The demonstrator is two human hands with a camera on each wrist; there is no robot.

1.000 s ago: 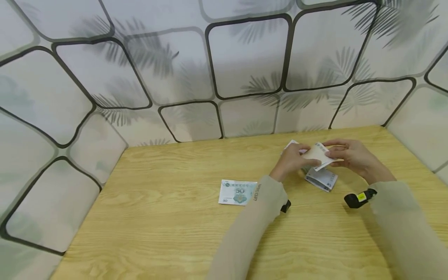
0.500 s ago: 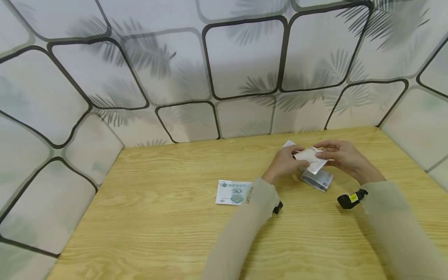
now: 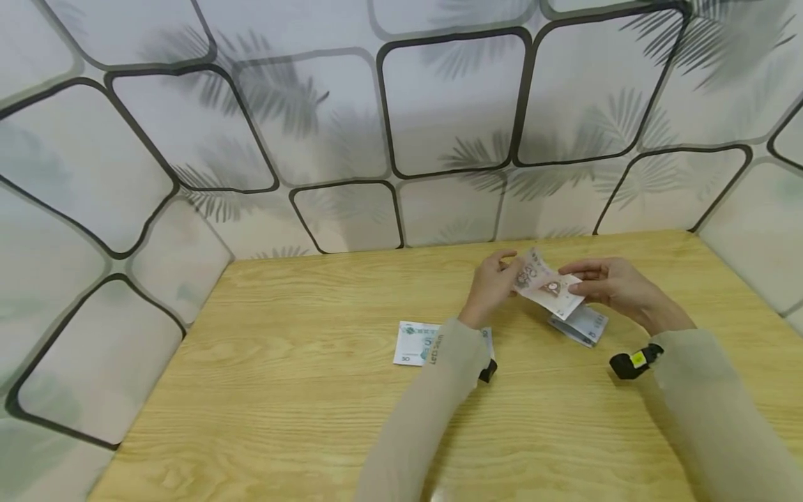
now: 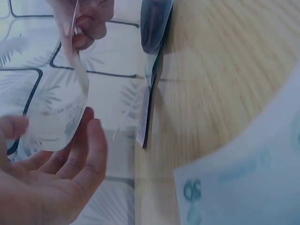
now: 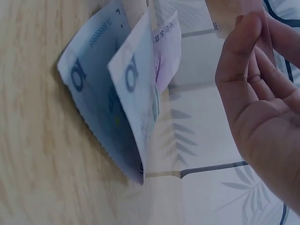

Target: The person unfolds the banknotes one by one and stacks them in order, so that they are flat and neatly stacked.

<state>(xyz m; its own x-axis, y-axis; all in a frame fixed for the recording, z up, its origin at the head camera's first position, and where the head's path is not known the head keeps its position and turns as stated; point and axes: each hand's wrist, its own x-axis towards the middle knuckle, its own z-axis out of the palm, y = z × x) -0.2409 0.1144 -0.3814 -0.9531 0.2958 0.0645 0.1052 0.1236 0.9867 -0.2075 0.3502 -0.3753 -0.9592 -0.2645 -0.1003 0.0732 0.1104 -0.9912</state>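
Observation:
Between both hands a pinkish banknote [image 3: 555, 291] is held up off the table, bent along its middle. My left hand [image 3: 489, 287] holds its left end, with the thumb on one side and the fingers behind, as the left wrist view shows. My right hand [image 3: 624, 289] pinches the opposite end between thumb and fingers. Beneath the right hand lies a folded bluish banknote [image 3: 580, 325] marked 10, its upper half standing off the lower. In the right wrist view a purplish note [image 5: 168, 54] shows behind it.
A green 50 banknote [image 3: 410, 345] lies on the wooden table [image 3: 282, 404], partly covered by the left sleeve. Patterned fabric walls [image 3: 452, 111] close off the back and sides. Each wrist carries a black camera [image 3: 630, 362].
The pinkish note has been folded out from a smaller folded shape, and its printed face now shows. My left hand has drawn left, while the right hand stays near its place.

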